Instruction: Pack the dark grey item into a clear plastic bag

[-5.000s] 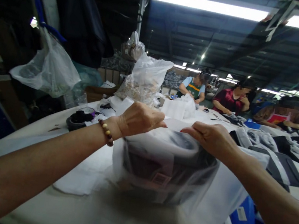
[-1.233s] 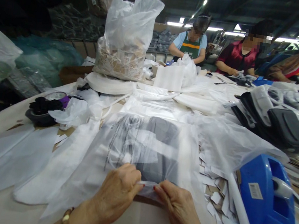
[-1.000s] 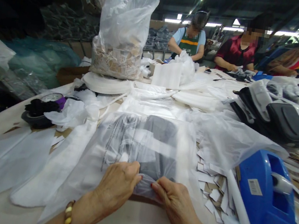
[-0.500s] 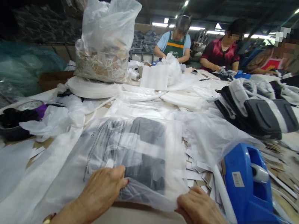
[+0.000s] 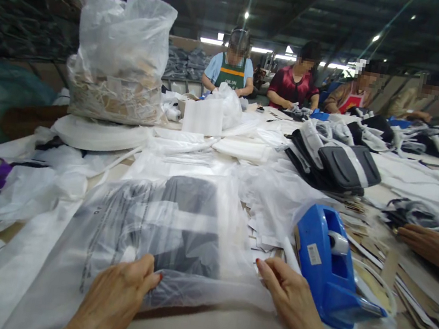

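Note:
A clear plastic bag lies in front of me with a dark grey bag inside it, wrapped with a white band. My left hand is closed on the plastic bag's near edge, thumb on top. At its near right corner my right hand has its fingers stretched out and loosened, close beside the plastic; whether a fingertip still touches it is hard to see. Just right of that hand stands a blue tape dispenser with a roll in it.
A co-worker's hand reaches in at the right edge over dark straps. Cardboard strips lie scattered there. Dark bags are stacked behind the dispenser. At the back left stands a big filled plastic sack. Several people sit across the table.
The view has swung to the right. My right hand has let go of the plastic bag's corner and spread its fingers, while my left keeps its grip. A co-worker's hand has appeared at the right.

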The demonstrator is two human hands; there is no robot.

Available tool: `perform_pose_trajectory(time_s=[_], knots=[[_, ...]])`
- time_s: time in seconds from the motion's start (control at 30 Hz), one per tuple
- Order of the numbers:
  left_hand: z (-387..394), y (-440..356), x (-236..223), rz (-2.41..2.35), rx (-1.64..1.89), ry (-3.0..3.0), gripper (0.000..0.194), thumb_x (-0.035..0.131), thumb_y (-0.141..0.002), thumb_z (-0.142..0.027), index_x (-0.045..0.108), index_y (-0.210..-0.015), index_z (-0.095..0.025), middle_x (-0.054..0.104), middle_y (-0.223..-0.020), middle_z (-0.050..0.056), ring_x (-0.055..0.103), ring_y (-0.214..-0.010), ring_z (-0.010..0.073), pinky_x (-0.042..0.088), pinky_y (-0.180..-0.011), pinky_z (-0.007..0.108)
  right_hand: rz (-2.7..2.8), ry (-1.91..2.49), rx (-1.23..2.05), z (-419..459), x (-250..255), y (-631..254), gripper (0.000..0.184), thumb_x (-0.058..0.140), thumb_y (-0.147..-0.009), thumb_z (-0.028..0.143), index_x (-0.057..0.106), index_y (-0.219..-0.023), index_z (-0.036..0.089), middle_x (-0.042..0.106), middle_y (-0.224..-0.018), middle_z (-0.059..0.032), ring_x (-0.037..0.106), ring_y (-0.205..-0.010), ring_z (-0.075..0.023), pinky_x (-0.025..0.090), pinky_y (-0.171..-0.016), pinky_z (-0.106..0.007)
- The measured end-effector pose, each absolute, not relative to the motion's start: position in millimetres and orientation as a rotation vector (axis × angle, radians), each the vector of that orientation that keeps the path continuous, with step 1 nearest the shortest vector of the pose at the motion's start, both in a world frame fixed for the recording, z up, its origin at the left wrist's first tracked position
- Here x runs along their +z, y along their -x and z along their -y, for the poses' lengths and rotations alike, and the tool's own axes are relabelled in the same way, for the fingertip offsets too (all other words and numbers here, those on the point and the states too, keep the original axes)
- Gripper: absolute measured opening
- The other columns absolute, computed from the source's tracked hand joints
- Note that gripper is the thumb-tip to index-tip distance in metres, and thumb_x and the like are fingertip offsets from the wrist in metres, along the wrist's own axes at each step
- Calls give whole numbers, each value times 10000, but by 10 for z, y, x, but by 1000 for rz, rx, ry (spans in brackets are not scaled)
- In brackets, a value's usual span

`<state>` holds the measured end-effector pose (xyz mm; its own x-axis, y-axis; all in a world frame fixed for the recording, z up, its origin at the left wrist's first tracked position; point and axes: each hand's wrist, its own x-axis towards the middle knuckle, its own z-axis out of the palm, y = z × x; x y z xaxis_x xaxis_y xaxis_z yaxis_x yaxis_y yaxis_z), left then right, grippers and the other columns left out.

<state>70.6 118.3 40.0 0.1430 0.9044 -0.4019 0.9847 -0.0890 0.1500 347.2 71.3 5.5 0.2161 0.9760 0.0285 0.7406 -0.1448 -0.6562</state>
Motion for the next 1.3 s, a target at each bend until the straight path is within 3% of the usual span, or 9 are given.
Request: perform_pose_trajectory(time_s=[0.13, 0.27, 0.57, 0.67, 0.77, 0.83, 0.9, 1.0, 1.3], knots=[[-1178, -699, 382, -1808, -294, -2043, 225, 348, -919, -222, 407, -703, -207, 583, -676, -8, 578, -708, 163, 290, -622, 263, 1700, 2001, 813, -982, 98, -3329, 379, 508, -786, 544, 580, -712, 180, 579, -672, -9, 526, -650, -159, 332, -574, -251], [-1176, -673, 363, -1813, -253, -2052, 227, 346, -920, -233, 413, -704, -209, 584, -677, -5, 577, -715, 168, 290, -621, 265, 1787, 2015, 799, -1215, 62, -3238, 284, 610, -739, 410, 545, -595, 173, 566, -606, 5, 515, -602, -136, 284, -518, -226], [-1208, -734, 357, -1827, -262, -2092, 210, 380, -915, -244, 422, -713, -209, 597, -676, 0, 598, -730, 190, 285, -613, 279, 1539, 2256, 283, -1068, -44, -3334, 215, 409, -878, 241, 507, -696, 183, 568, -614, -51, 525, -568, -186, 294, -553, -281], [-1201, -737, 360, -1821, -258, -2089, 206, 381, -914, -238, 439, -719, -207, 609, -690, 1, 607, -758, 190, 290, -619, 277, 1642, 1904, 85, -839, 98, -3317, 213, 406, -910, 293, 540, -783, 187, 586, -687, -33, 560, -643, -170, 371, -614, -268], [-1189, -733, 378, -1827, -258, -2090, 203, 381, -912, -232, 455, -725, -205, 612, -686, 1, 609, -750, 188, 284, -609, 277, 1950, 1377, -9, -669, 172, -3209, 205, 481, -898, 325, 539, -1035, 185, 627, -925, -50, 577, -870, -165, 409, -784, -261], [-1184, -735, 393, -1834, -246, -2093, 203, 379, -911, -227, 457, -725, -203, 612, -686, 3, 608, -743, 187, 284, -607, 277, 2135, 1309, 46, -651, 128, -3146, 239, 509, -884, 305, 528, -1082, 173, 628, -952, -67, 568, -888, -188, 405, -803, -305], [-1185, -743, 408, -1838, -230, -2082, 204, 382, -907, -221, 453, -717, -201, 612, -687, 4, 607, -743, 188, 287, -608, 277, 2232, 1390, 173, -701, 44, -3135, 127, 499, -885, 271, 579, -915, 177, 626, -802, -43, 568, -759, -186, 403, -709, -309], [-1193, -759, 421, -1840, -221, -2053, 205, 399, -900, -214, 443, -701, -200, 612, -692, 5, 603, -741, 187, 290, -610, 274, 2190, 1584, 495, -817, -41, -3196, 207, 524, -875, 293, 550, -697, 191, 572, -643, 17, 542, -638, -143, 362, -601, -251], [-1182, -736, 368, -1837, -200, -2077, 214, 387, -909, -220, 447, -704, -202, 601, -669, -2, 593, -711, 179, 284, -605, 270, 2029, 1690, 934, -949, 28, -3316, 166, 490, -844, 333, 576, -802, 198, 586, -697, 12, 531, -660, -139, 339, -608, -240]])
